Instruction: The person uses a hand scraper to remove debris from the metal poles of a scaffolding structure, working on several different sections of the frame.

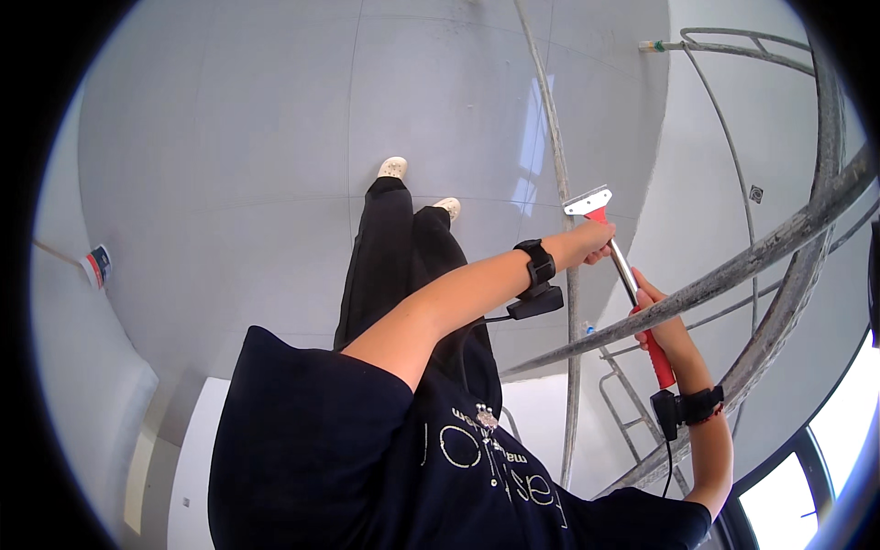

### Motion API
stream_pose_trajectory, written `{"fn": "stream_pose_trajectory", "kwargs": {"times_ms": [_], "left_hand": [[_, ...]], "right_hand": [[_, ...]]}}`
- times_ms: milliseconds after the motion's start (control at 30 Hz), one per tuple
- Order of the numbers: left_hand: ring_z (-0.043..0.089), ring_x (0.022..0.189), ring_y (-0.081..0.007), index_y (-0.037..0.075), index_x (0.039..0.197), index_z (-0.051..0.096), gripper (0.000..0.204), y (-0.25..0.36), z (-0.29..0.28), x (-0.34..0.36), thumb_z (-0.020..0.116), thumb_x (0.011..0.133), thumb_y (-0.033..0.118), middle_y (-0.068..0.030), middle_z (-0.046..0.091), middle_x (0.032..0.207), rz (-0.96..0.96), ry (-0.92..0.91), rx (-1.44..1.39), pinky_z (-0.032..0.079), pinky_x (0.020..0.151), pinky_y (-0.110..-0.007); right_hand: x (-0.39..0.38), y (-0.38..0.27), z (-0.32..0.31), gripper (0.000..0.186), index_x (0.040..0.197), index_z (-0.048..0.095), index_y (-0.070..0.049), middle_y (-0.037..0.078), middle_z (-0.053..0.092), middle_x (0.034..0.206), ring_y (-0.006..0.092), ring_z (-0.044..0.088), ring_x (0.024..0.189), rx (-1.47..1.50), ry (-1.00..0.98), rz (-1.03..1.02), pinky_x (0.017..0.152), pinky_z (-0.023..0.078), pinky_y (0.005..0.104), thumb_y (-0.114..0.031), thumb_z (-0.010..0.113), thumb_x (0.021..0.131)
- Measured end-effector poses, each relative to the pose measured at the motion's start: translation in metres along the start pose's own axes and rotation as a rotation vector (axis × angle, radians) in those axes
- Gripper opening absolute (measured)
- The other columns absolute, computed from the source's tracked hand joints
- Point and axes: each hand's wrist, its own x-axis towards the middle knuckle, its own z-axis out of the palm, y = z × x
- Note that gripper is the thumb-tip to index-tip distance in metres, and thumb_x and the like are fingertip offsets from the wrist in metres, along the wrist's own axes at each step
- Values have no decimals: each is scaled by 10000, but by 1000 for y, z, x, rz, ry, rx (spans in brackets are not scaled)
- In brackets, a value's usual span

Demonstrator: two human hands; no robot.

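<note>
A long-handled scraper (626, 275) slants across the right half of the view, with a silver shaft, a red grip at its near end and a red neck under a wide metal blade head (588, 201). Close below that head, my left hand (596, 243) is closed round the neck and upper shaft. My right hand (662, 321) is closed on the scraper lower down, near the top of the red grip. A scaffold tube passes in front of the right hand and hides part of it. The blade end appears over an upright tube; I cannot tell whether they touch.
Worn, paint-spotted scaffold tubes (779, 247) cross the right side, close to both arms. A pale wall (701, 137) stands behind them, with a small socket box (756, 193). Grey floor tiles (266, 183) lie below my feet. A white, red and dark container (96, 267) is at far left.
</note>
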Motion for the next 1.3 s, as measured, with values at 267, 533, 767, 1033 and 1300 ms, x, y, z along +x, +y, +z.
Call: {"fn": "stream_pose_trajectory", "kwargs": {"times_ms": [267, 533, 767, 1033, 1300], "left_hand": [[240, 409, -36, 90, 856, 441, 190, 3, 3, -2, 412, 900, 272, 8, 377, 585, -54, -4, 6, 181, 357, -185], [260, 415, -52, 76, 868, 452, 209, 4, 0, -2, 403, 902, 277, 4, 382, 597, -20, 23, 57, 200, 361, -204], [295, 413, -65, 70, 797, 461, 148, 7, 5, -1, 439, 829, 213, -11, 387, 575, -42, 80, 73, 218, 367, -214], [344, 387, -100, 68, 687, 462, 168, -1, -1, 22, 441, 797, 193, -16, 401, 528, 43, 229, 32, 256, 346, -256], [441, 436, -147, 41, 717, 505, 301, 4, -21, 36, 421, 866, 289, -47, 471, 568, 271, 386, 265, 333, 393, -292]], "right_hand": [[-11, -9, 7, 464, 1364, 283, -108, -44, 421, 575, 38, 420, 412, 37, 27, 48, 330, 360, 173, -234, 389, 929], [-10, -16, 12, 470, 1361, 291, -104, -47, 413, 578, 38, 413, 404, 79, 25, 55, 328, 356, 176, -248, 398, 926], [-15, -25, 8, 467, 1354, 310, -116, -48, 401, 577, 43, 418, 402, 24, 49, 117, 333, 359, 179, -262, 408, 922], [25, 5, 0, 437, 1342, 338, -139, -17, 473, 599, 53, 432, 408, -36, 41, 7, 342, 371, 182, -238, 417, 924], [35, -24, 19, 414, 1339, 346, -227, 6, 483, 609, 63, 431, 387, 78, 51, 75, 338, 378, 196, -247, 406, 930]]}}
